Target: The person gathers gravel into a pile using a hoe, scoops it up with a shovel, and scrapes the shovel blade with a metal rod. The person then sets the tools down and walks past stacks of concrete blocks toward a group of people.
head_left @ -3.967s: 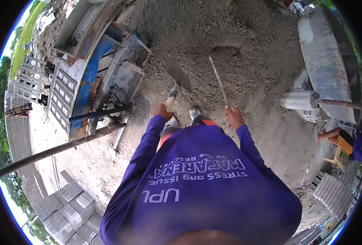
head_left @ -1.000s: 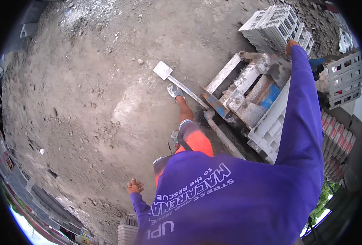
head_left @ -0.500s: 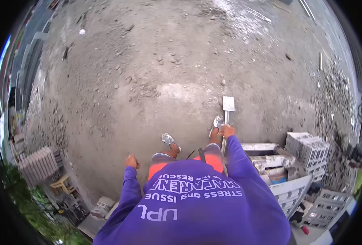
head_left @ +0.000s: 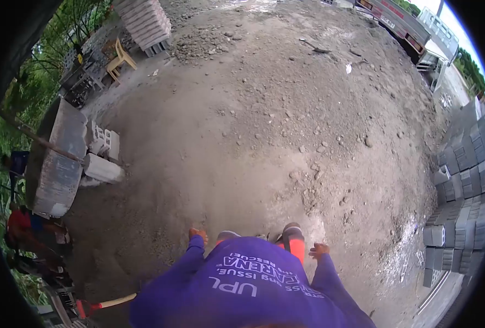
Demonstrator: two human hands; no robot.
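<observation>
My left hand (head_left: 198,235) hangs at my left side above the dirt ground, its fingers curled in and nothing showing in them. On the other side my right hand (head_left: 319,250) hangs beside my thigh, fingers loosely bent and a little apart, holding nothing I can see. Both purple sleeves reach down to the wrists. Neither hand touches anything visible. At the lower left lies a long-handled tool (head_left: 116,301) with a wooden shaft and a red end; its other end is hidden behind my body.
To the left, a large grey metal tub (head_left: 62,158), concrete blocks (head_left: 104,143) and a person in red (head_left: 26,232). A yellow chair (head_left: 121,60) and stacked slabs (head_left: 144,24) stand farther off. Grey blocks (head_left: 458,213) are piled at right; a truck (head_left: 401,27) is beyond.
My body has turned left, swinging the chair from lower left to upper left. The flat-bladed shovel by my right hand has left view, and that hand now shows nothing in it.
</observation>
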